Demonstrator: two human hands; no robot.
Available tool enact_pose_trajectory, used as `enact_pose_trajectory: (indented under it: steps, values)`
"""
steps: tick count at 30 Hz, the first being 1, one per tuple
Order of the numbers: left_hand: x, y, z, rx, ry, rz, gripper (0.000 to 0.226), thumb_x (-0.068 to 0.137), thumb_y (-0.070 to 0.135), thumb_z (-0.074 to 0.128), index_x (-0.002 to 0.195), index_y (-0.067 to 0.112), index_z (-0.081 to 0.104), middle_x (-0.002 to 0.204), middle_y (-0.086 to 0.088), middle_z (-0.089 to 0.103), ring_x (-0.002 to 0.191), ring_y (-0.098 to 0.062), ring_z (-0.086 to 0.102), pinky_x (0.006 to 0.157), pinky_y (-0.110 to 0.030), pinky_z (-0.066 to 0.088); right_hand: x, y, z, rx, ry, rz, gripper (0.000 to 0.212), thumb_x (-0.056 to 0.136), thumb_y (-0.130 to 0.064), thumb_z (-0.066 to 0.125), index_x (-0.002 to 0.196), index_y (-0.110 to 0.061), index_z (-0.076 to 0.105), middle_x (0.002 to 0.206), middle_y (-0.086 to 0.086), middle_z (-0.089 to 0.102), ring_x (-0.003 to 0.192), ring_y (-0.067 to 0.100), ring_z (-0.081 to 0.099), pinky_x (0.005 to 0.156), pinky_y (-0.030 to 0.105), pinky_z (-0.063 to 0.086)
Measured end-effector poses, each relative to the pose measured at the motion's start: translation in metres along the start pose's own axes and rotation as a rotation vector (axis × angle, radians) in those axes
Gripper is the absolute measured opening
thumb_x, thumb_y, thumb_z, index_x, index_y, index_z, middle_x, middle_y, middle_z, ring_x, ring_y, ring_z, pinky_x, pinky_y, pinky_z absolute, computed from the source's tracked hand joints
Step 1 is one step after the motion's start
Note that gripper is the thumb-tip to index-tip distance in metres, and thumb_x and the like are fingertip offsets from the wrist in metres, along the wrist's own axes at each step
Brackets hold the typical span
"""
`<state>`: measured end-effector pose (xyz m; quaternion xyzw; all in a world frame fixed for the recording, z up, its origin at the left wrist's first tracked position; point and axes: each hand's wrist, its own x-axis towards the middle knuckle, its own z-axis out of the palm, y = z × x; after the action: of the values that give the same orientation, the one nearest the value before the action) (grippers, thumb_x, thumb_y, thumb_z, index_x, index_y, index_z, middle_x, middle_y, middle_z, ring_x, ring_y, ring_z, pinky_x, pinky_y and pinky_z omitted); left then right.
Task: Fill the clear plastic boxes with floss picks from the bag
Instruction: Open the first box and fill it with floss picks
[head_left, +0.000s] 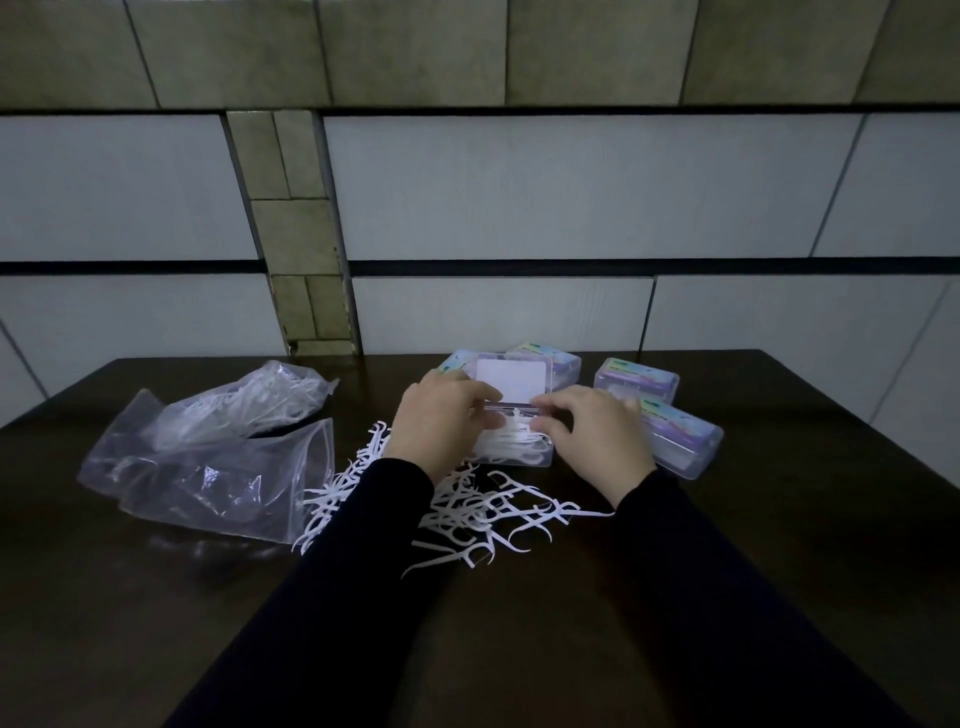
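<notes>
An open clear plastic box sits at the table's middle with white floss picks inside and its lid raised behind. My left hand and my right hand both reach over the box, fingertips meeting at its hinge edge; whether they pinch picks or only touch them is hard to tell. A heap of loose white floss picks lies in front of the box, partly under my left sleeve. Two clear plastic bags lie at the left: the far bag holds picks, the near bag is nearly flat.
Closed clear boxes with coloured labels stand behind and to the right: one pair behind the open lid, one further right, one beside my right hand. The dark wooden table ends against a tiled wall.
</notes>
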<state>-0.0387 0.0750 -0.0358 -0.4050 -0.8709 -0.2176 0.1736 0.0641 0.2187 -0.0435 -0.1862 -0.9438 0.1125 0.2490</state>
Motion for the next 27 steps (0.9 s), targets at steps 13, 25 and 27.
enact_pose_trajectory:
  steps: [13, 25, 27]
  values:
    - [-0.008, -0.024, -0.001, -0.141, -0.102, -0.198, 0.018, 0.093, 0.027, 0.059, 0.105, 0.023, 0.072, 0.101, 0.004, 0.071, 0.087, -0.01, 0.06, 0.081, -0.025, 0.048, -0.001, -0.004, -0.004, -0.007, -0.024, 0.174, 0.027, 0.095, -0.033, 0.054, 0.121, -0.03, 0.061, 0.105, -0.009, 0.067, 0.105, 0.014, 0.055, 0.098, 0.038, 0.026]
    - [-0.008, -0.011, 0.004, -0.19, 0.097, -0.089, 0.02, 0.094, 0.023, 0.056, 0.108, 0.023, 0.07, 0.108, 0.003, 0.065, 0.098, -0.013, 0.06, 0.086, -0.03, 0.05, -0.002, -0.012, 0.001, 0.02, 0.04, 0.028, 0.027, 0.098, -0.039, 0.048, 0.118, -0.032, 0.063, 0.117, -0.01, 0.064, 0.108, 0.012, 0.052, 0.096, 0.039, 0.027]
    - [-0.009, -0.007, 0.003, -0.221, 0.086, -0.02, 0.018, 0.091, 0.03, 0.06, 0.105, 0.025, 0.07, 0.103, 0.007, 0.064, 0.089, -0.008, 0.06, 0.081, -0.03, 0.052, 0.0, -0.007, 0.0, 0.057, 0.046, 0.067, 0.028, 0.098, -0.04, 0.047, 0.12, -0.032, 0.061, 0.121, -0.007, 0.06, 0.11, 0.014, 0.052, 0.096, 0.04, 0.029]
